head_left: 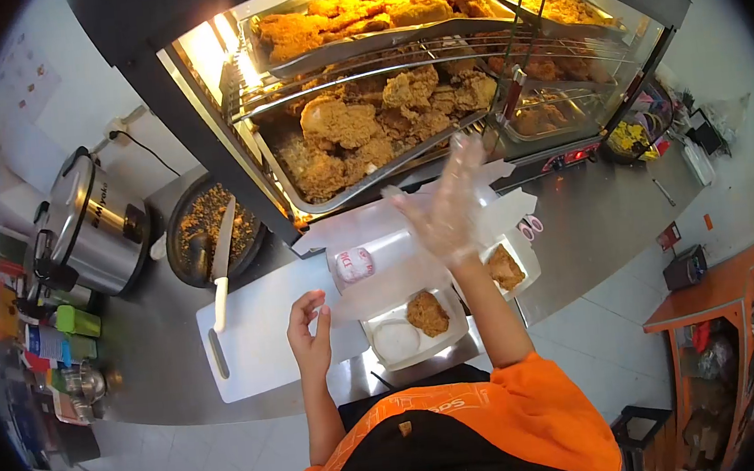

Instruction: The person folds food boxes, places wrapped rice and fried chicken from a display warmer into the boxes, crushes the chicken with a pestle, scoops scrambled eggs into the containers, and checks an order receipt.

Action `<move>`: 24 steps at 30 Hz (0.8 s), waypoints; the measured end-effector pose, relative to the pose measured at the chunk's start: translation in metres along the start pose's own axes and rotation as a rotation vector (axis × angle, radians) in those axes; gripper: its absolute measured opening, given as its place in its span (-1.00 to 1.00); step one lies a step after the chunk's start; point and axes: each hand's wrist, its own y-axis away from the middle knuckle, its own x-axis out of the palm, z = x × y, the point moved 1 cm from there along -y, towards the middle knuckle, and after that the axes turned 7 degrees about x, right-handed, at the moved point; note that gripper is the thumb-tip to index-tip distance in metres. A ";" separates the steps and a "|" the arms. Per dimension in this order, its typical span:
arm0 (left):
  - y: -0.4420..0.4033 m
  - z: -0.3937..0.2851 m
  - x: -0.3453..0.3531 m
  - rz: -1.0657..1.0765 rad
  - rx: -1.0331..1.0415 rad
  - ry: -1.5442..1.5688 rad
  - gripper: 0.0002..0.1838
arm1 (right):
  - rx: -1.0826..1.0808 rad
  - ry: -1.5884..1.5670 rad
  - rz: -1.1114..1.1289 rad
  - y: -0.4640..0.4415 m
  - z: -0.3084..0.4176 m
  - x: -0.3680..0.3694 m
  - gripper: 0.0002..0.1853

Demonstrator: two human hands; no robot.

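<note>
My left hand (pixel 309 324) hovers over the right part of the white cutting board (pixel 263 313), fingers curled but apart, nothing held. In a clear plastic glove, my right hand (pixel 446 207) reaches up toward the warmer, fingers spread and slightly blurred, with nothing in it. Below it stands an open white box (pixel 419 356) with a piece of fried chicken (pixel 427 314) and a round white item (pixel 396 341). Another open box to the right holds a fried piece (pixel 505 267). A wrapped round packet (pixel 354 265) lies in a box section behind.
The heated cabinet holds trays of fried chicken (pixel 340 122). A knife (pixel 225 249) rests across a dark bowl of crumbs (pixel 201 219) and the board. A rice cooker (pixel 98 228) stands left; a wooden shelf (pixel 713 287) is at right.
</note>
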 end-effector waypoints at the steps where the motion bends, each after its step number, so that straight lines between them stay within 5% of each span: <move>1: 0.002 0.001 -0.002 -0.012 -0.012 -0.001 -0.75 | 0.029 -0.003 -0.017 -0.010 0.003 0.019 0.02; 3: 0.005 0.002 -0.008 -0.038 -0.011 0.001 -0.76 | 0.095 -0.012 -0.058 -0.027 0.004 0.051 0.16; 10: 0.007 0.006 -0.018 -0.072 -0.038 0.020 -0.80 | 0.260 -0.093 -0.201 -0.048 0.015 0.088 0.15; 14: 0.006 0.004 -0.014 -0.029 -0.036 0.035 -0.80 | 0.469 -0.031 -0.018 -0.063 0.031 0.089 0.15; 24: 0.011 0.010 -0.023 0.039 -0.010 0.034 -0.78 | 0.301 0.040 0.070 -0.065 0.025 0.096 0.00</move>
